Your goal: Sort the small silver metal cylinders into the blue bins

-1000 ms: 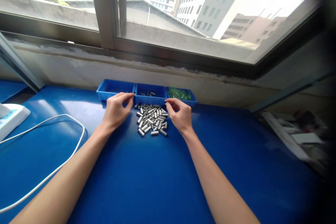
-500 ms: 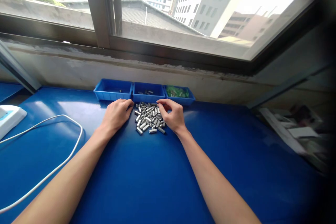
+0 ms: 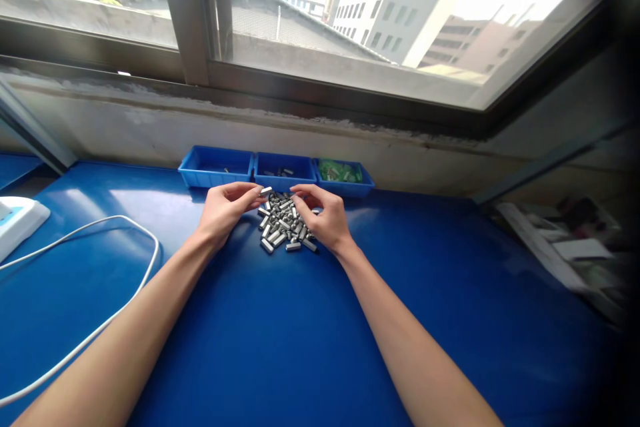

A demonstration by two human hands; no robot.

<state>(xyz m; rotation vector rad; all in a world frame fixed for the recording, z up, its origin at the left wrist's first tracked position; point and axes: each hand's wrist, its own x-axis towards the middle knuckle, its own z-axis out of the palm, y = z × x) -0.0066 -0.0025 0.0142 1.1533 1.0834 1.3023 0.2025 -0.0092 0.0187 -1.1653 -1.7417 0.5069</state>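
Note:
Between the thumb and fingers of my left hand is a short silver metal standoff, raised at the left back edge of a pile. The pile of metal standoffs lies loose on the blue table, several of them dark and others shiny. My right hand is at the pile's right side, fingers curled with thumb and fingertips close together over its back part. Whatever those fingertips pinch, if anything, is too small to make out. Part of the pile is hidden behind this hand.
Behind the pile stand three blue bins: the left bin with a small piece inside, the middle bin with several pieces, the right bin with green plastic and metal pieces. A white cable and power strip lie left.
My left hand has lifted slightly and turned, and a standoff now shows in its fingertips. My right hand has shifted a little to the left over the pile.

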